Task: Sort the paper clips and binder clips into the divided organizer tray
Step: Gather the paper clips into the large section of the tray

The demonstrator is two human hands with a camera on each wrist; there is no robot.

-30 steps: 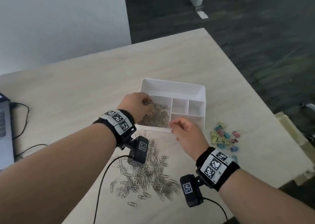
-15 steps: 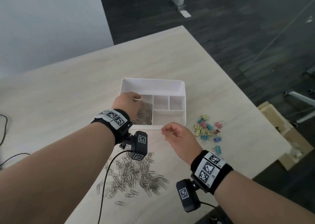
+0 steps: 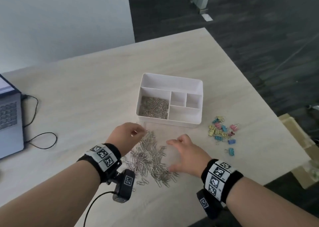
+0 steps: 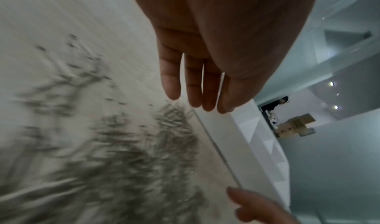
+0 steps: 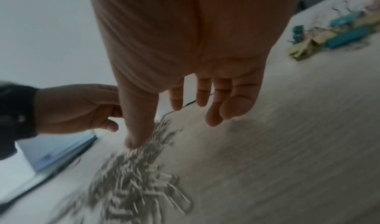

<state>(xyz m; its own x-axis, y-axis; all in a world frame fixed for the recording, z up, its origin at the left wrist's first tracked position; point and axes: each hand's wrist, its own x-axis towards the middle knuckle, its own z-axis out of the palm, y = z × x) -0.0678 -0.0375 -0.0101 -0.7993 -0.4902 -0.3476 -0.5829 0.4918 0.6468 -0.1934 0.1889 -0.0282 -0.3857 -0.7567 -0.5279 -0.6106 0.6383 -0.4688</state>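
The white divided tray (image 3: 172, 81) stands mid-table, and its big left compartment holds silver paper clips (image 3: 153, 108). A loose pile of paper clips (image 3: 151, 159) lies in front of it. My left hand (image 3: 136, 133) hovers at the pile's far left edge, fingers loosely extended (image 4: 193, 84) and empty. My right hand (image 3: 172, 155) is spread open over the pile's right side, its fingers (image 5: 202, 96) holding nothing. Coloured binder clips (image 3: 221, 132) lie in a cluster to the right of the tray. The pile (image 5: 139, 170) is blurred in both wrist views.
An open laptop (image 3: 8, 119) sits at the left table edge with a black cable (image 3: 41, 140) looping beside it. The table's right edge (image 3: 259, 92) drops to dark floor, and a cardboard box (image 3: 303, 150) stands below it. The tray's three other compartments hold nothing.
My left hand has pulled back out of the tray's paper clip compartment to the loose pile. My right hand has dropped towards the pile and spread its fingers.
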